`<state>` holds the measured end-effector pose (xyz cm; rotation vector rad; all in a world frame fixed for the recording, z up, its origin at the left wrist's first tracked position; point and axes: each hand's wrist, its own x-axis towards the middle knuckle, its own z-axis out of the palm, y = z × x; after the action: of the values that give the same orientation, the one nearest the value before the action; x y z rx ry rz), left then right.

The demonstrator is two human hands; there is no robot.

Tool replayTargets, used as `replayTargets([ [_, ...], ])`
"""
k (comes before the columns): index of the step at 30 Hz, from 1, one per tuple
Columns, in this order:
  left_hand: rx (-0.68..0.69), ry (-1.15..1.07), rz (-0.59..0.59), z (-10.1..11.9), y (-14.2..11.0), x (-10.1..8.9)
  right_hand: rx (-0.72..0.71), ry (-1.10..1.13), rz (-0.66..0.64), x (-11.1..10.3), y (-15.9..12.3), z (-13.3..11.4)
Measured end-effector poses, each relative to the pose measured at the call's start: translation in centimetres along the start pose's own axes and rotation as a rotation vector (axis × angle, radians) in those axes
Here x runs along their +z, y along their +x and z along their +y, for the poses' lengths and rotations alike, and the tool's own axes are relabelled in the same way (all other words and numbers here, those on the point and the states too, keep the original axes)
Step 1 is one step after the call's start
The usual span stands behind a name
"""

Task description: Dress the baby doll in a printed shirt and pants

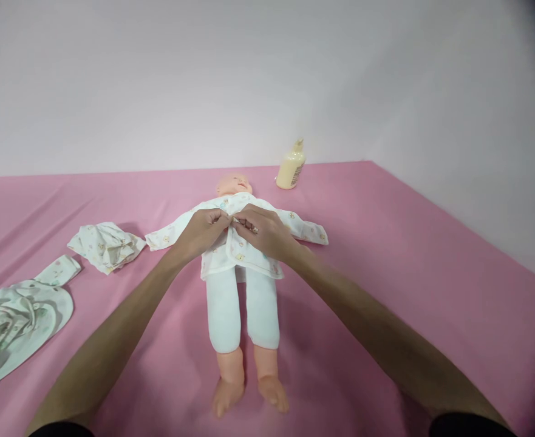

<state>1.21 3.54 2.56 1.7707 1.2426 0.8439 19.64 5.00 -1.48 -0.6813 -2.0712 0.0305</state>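
Observation:
A baby doll (267,370) lies on its back, head away from me and feet toward me. It wears a white long-sleeved baby jacket (253,264) with small printed figures, and its upper legs are white. At the chest, my left hand (207,227) pinches the jacket's front edge. Close beside it, my right hand (262,227) has its fingers closed on the other side of the front opening. The fingertips of both hands nearly meet there. Whatever fastener lies between them is too small to make out. Both sleeves are spread outward.
A pump bottle (290,168) of pale yellow liquid stands beyond the doll, to the right of its head. On the left lie a crumpled printed cloth (105,246) and a printed baby garment (16,321). Everything rests on a pink sheet (367,243) before a pale wall (180,85).

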Motion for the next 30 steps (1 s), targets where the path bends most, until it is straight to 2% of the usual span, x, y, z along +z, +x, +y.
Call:
replayTargets([
  [8, 0.005, 0.032, 0.05, -0.4, 0.2, 0.3, 0.018, -0.015, -0.024, 0.3, -0.3, 0.2],
  [18, 0.001, 0.006, 0.065, -0.5, 0.0, 0.9, 0.1, 0.009, -0.145, -0.4, 0.2, -0.3],
  [25, 0.003, 0.036, 0.022, -0.4, -0.3, 0.7, 0.327, 0.25, -0.24, -1.9, 0.8, -0.5],
  [30, 0.031, 0.071, 0.003, -0.4, -0.3, 0.7, 0.424, 0.372, -0.258, -2.5, 1.0, -0.5],
])
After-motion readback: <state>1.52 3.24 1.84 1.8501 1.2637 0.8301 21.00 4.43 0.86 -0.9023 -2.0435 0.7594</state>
